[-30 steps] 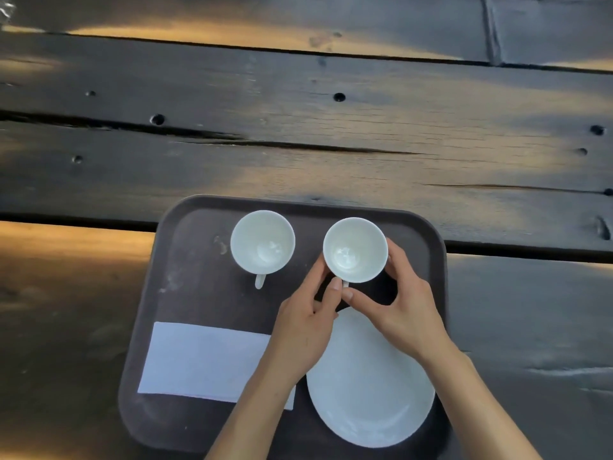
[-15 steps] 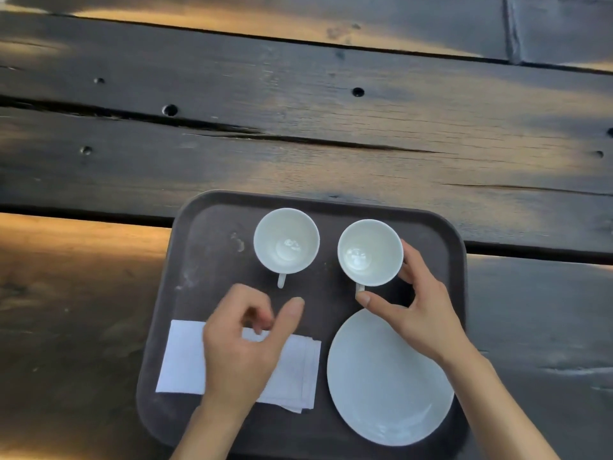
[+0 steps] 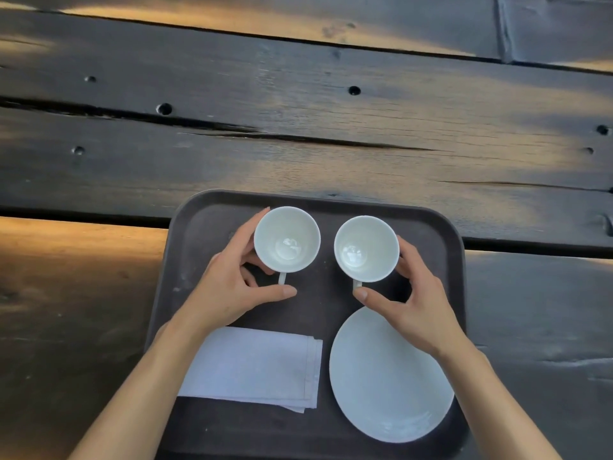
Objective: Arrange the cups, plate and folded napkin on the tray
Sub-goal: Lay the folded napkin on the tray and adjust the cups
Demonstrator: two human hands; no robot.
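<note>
On the far half of the tray (image 3: 441, 227), the left hand (image 3: 229, 290) curled round the left cup (image 3: 287, 239) and the right hand (image 3: 421, 310) round the right cup (image 3: 366, 249). The napkin (image 3: 258, 366) lay near-left, the plate (image 3: 388, 386) near-right. Final squaring seemed in hand; the next move would need small turns to line the pair up, then letting go.

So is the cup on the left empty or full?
Empty. The left cup stands upright on the tray, and its bare white bottom shows, nothing inside.

You see glossy white ceramic cups (image 3: 287, 239) and plate (image 3: 388, 380), a matt dark tray (image 3: 195, 220), soft cloth napkin (image 3: 252, 366), rough weathered wood worktop (image 3: 298, 127).
</note>
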